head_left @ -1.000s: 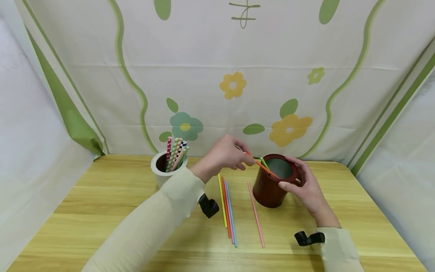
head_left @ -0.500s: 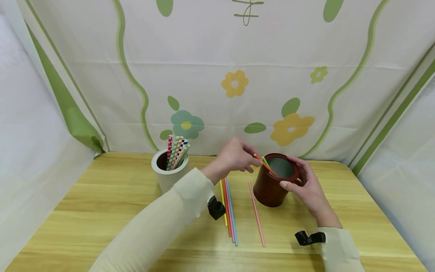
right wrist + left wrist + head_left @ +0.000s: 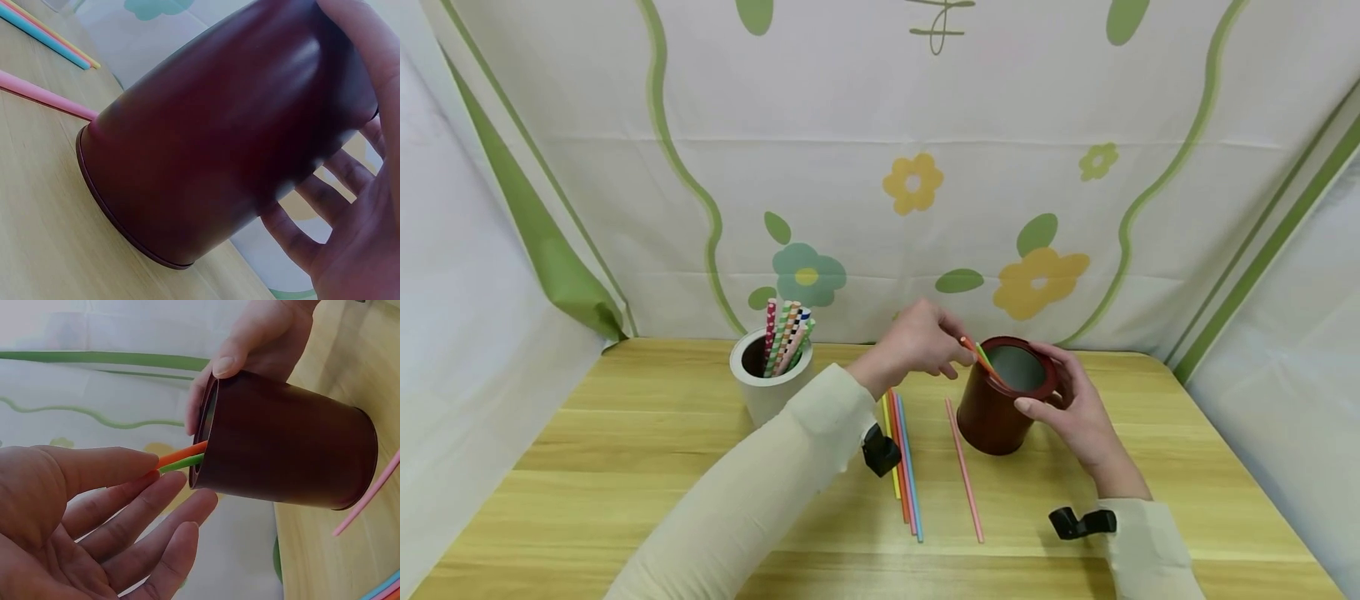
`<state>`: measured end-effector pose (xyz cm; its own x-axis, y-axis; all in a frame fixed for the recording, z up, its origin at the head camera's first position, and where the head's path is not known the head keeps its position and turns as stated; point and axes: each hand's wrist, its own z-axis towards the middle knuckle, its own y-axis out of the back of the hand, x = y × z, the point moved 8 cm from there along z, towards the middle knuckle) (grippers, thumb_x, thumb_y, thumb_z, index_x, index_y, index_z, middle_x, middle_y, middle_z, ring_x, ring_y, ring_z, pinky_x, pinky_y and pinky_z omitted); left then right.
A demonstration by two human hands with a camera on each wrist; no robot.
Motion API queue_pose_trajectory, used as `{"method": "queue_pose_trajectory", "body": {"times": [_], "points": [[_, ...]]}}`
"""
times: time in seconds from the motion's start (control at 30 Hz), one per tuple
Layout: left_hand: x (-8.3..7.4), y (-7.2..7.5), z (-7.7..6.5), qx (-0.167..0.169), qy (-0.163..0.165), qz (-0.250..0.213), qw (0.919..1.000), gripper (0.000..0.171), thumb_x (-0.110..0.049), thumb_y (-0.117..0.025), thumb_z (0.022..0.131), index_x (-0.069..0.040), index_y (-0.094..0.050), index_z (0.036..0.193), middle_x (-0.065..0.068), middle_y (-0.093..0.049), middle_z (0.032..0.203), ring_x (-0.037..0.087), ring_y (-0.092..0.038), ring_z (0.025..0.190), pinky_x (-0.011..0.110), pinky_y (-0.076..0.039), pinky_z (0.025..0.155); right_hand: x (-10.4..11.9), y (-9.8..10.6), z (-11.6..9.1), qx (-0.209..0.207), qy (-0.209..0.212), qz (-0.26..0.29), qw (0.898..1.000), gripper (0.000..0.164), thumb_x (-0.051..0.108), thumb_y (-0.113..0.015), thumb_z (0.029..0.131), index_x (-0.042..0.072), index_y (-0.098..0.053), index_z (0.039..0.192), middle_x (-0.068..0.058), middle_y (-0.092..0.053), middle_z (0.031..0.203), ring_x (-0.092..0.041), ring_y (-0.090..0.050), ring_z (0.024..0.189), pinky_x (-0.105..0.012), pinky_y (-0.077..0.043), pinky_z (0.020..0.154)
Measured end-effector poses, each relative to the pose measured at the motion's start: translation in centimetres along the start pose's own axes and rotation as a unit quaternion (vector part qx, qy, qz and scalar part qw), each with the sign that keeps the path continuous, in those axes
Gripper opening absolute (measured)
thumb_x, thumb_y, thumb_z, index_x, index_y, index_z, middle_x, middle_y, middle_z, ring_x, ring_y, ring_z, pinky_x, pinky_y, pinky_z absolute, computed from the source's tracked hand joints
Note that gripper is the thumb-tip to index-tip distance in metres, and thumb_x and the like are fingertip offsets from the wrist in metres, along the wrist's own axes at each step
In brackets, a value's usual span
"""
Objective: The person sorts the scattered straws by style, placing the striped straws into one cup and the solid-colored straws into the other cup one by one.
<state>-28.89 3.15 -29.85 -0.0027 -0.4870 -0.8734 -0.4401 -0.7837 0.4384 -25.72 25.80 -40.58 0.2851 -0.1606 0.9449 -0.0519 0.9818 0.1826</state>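
My left hand (image 3: 921, 340) pinches the top end of an orange straw (image 3: 182, 454) between thumb and index finger. The straw slants over the rim into a dark red mug (image 3: 996, 421), its lower part inside. A bright green straw (image 3: 180, 464) leans in the mug right beside it. With thumb and fingers, my right hand (image 3: 1081, 417) grips the mug at its upper right side, by the handle. In the right wrist view the mug's smooth wall (image 3: 187, 144) fills the middle, with the fingers curving around its far side.
Yellow, orange, pink and blue straws (image 3: 913, 492) lie close together on the wooden table (image 3: 647, 500). A single pink straw (image 3: 966, 479) lies left of the mug. A white cup (image 3: 763, 400) with several patterned straws (image 3: 786, 337) stands at the back left. Patterned fabric (image 3: 850, 100) hangs behind.
My left hand has moved right toward the mug with the orange straw, and less of the straw shows above the rim. My right hand and the mug have stayed in place.
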Motion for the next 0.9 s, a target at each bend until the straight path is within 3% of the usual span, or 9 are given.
{"method": "queue_pose_trajectory", "body": {"times": [0.23, 0.47, 0.63, 0.77, 0.9], "points": [[0.2, 0.0, 0.1, 0.008, 0.006, -0.001, 1.0000, 0.005, -0.008, -0.082, 0.093, -0.004, -0.080, 0.097, 0.010, -0.080, 0.095, 0.032, -0.081, 0.081, 0.040, -0.065, 0.079, -0.1, 0.0, -0.1, -0.002, -0.001, 0.002, 1.000, 0.078, -0.006, -0.076, 0.094, 0.013, -0.041, 0.161, 0.011, -0.059, 0.144, -0.002, -0.058, 0.127, -0.014, -0.047, 0.099], [1.2, 0.4, 0.0, 0.019, 0.012, -0.006, 0.9997, 0.007, -0.011, -0.081, 0.095, -0.005, -0.078, 0.098, 0.010, -0.077, 0.100, 0.025, -0.079, 0.076, 0.042, -0.065, 0.083, -0.2, 0.1, 0.0, -0.001, -0.002, 0.003, 1.000, 0.078, -0.005, -0.076, 0.094, 0.014, -0.042, 0.161, 0.009, -0.059, 0.145, -0.005, -0.057, 0.127, -0.015, -0.046, 0.099], [1.9, 0.5, -0.5, 0.032, 0.015, -0.002, 0.9994, 0.007, -0.012, -0.080, 0.096, -0.005, -0.079, 0.098, 0.010, -0.079, 0.101, 0.029, -0.081, 0.083, 0.044, -0.066, 0.085, -0.3, 0.1, 0.0, -0.001, -0.006, -0.002, 1.000, 0.078, -0.004, -0.076, 0.094, 0.014, -0.041, 0.162, 0.010, -0.059, 0.145, -0.003, -0.057, 0.128, -0.015, -0.046, 0.100], [3.1, 0.5, -1.1, 0.049, 0.018, 0.003, 0.9986, 0.010, -0.014, -0.078, 0.098, -0.005, -0.079, 0.101, 0.010, -0.080, 0.102, 0.033, -0.082, 0.090, 0.041, -0.067, 0.081, -0.3, 0.1, -0.1, -0.002, -0.008, -0.007, 1.000, 0.079, -0.004, -0.077, 0.094, 0.015, -0.041, 0.162, 0.011, -0.059, 0.145, -0.003, -0.057, 0.128, -0.014, -0.046, 0.100], [5.0, 0.9, -1.5, 0.054, 0.028, 0.001, 0.9982, 0.014, -0.015, -0.075, 0.101, -0.002, -0.077, 0.105, 0.014, -0.080, 0.103, 0.030, -0.081, 0.085, 0.037, -0.067, 0.075, -0.3, 0.1, 0.0, -0.001, -0.007, -0.006, 1.000, 0.078, -0.004, -0.077, 0.094, 0.015, -0.041, 0.162, 0.011, -0.058, 0.145, -0.003, -0.057, 0.128, -0.015, -0.045, 0.100]]}}
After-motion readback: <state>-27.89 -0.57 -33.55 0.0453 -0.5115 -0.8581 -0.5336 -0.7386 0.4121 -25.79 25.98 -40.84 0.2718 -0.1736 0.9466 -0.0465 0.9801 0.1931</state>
